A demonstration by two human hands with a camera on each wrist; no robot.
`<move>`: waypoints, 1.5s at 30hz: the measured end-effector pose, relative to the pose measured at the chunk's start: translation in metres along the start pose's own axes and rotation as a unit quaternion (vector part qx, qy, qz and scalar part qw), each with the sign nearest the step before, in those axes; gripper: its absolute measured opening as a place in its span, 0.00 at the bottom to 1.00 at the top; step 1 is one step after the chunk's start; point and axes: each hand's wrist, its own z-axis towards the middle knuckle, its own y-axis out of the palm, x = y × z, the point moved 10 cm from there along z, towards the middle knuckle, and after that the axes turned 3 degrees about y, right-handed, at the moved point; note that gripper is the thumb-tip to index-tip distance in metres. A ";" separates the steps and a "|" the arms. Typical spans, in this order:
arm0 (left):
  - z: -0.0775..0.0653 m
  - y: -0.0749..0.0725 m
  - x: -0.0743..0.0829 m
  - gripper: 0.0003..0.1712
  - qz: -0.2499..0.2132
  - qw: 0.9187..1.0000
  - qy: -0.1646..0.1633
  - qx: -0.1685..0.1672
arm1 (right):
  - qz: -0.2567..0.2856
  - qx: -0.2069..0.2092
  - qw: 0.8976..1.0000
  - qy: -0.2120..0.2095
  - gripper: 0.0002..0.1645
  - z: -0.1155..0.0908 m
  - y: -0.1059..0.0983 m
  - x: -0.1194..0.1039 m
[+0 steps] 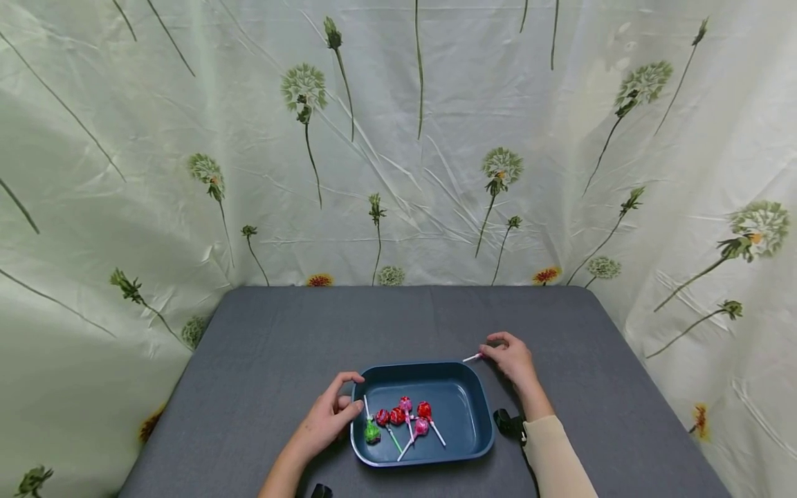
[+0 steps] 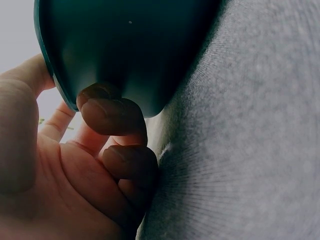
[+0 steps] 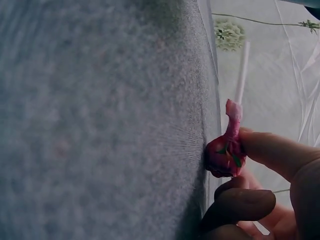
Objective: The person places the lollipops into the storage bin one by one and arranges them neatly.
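My left hand (image 1: 322, 422) holds the left end of a blue rectangular tray (image 1: 467, 415). In the left wrist view, fingers of the left hand (image 2: 82, 175) bend against the outer wall of the tray (image 2: 135, 45), and a digit reaches its rim. Beyond the tray's back right corner, my right hand (image 1: 515, 361) pinches a lollipop (image 1: 472, 357) whose white stick points left. Up close, the lollipop (image 3: 226, 159) has a dark pink wrapper with a green mark; its head is right at the tabletop, between thumb and fingers of the right hand (image 3: 280, 165).
Inside the tray lie a green lollipop (image 1: 371, 433), a pink lollipop (image 1: 421, 427), a red lollipop (image 1: 425, 409) and several others. Grey cloth covers the table (image 1: 299, 325). A flower-printed curtain (image 1: 436, 173) hangs behind it. A black strap (image 1: 509, 423) is near the right wrist.
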 end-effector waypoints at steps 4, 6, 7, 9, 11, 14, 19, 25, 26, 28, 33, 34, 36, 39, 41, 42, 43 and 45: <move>0.000 0.000 0.000 0.25 0.001 1.000 0.003 -0.001 | -0.016 -0.005 1.000 -0.007 0.23 -0.004 0.002 -0.001; 0.000 0.000 0.001 0.25 0.003 1.000 0.004 0.000 | -0.016 -0.008 1.000 -0.013 0.23 -0.006 0.002 -0.003; 0.000 0.000 0.001 0.25 0.004 1.000 0.004 0.000 | -0.015 -0.011 1.000 -0.016 0.22 -0.007 0.002 -0.004; 0.001 -0.001 0.001 0.25 0.004 1.000 0.004 0.002 | -0.016 -0.015 1.000 -0.020 0.23 -0.009 0.003 -0.006; 0.001 -0.001 0.000 0.24 0.006 1.000 0.003 0.003 | -0.017 -0.017 0.999 -0.022 0.23 -0.010 0.003 -0.007; 0.001 -0.001 0.000 0.24 0.006 1.000 0.003 0.005 | -0.022 -0.017 0.999 -0.024 0.23 -0.012 0.003 -0.008; 0.002 -0.001 -0.001 0.24 0.007 1.000 0.005 0.005 | -0.034 -0.014 0.999 -0.030 0.20 -0.012 0.004 -0.010; 0.001 -0.001 0.000 0.24 0.006 1.000 0.007 0.005 | -0.049 -0.014 0.998 -0.027 0.16 -0.014 0.006 -0.009; 0.001 -0.001 0.000 0.24 0.005 1.000 0.007 0.005 | -0.051 -0.014 0.998 -0.027 0.15 -0.014 0.006 -0.009; 0.001 -0.001 -0.001 0.24 0.003 1.000 0.006 0.004 | -0.054 -0.012 0.998 -0.028 0.15 -0.015 0.006 -0.008; 0.001 0.000 -0.001 0.26 -0.005 1.000 0.001 -0.001 | -0.056 -0.005 0.998 -0.033 0.15 -0.018 0.006 -0.009; 0.000 0.001 -0.001 0.26 -0.007 1.000 0.001 -0.001 | -0.054 -0.004 0.998 -0.033 0.15 -0.019 0.006 -0.009; 0.000 0.001 -0.001 0.26 -0.010 1.000 0.000 -0.002 | -0.051 -0.003 0.998 -0.034 0.14 -0.019 0.006 -0.009; 0.000 0.001 -0.001 0.26 -0.011 1.000 -0.001 -0.002 | -0.043 -0.003 0.998 -0.037 0.14 -0.020 0.005 -0.009; 0.000 0.001 0.000 0.26 -0.011 1.000 -0.001 -0.001 | -0.038 -0.005 0.998 -0.040 0.13 -0.020 0.005 -0.009; 0.000 0.001 0.000 0.26 -0.010 1.000 0.000 0.000 | -0.034 -0.007 0.999 -0.040 0.13 -0.020 0.004 -0.009; 0.000 0.001 0.000 0.26 -0.010 1.000 0.000 0.001 | -0.030 -0.009 0.999 -0.039 0.13 -0.020 0.004 -0.009; 0.000 0.001 0.000 0.26 -0.010 1.000 0.001 0.002 | -0.023 -0.012 0.999 -0.038 0.14 -0.019 0.003 -0.009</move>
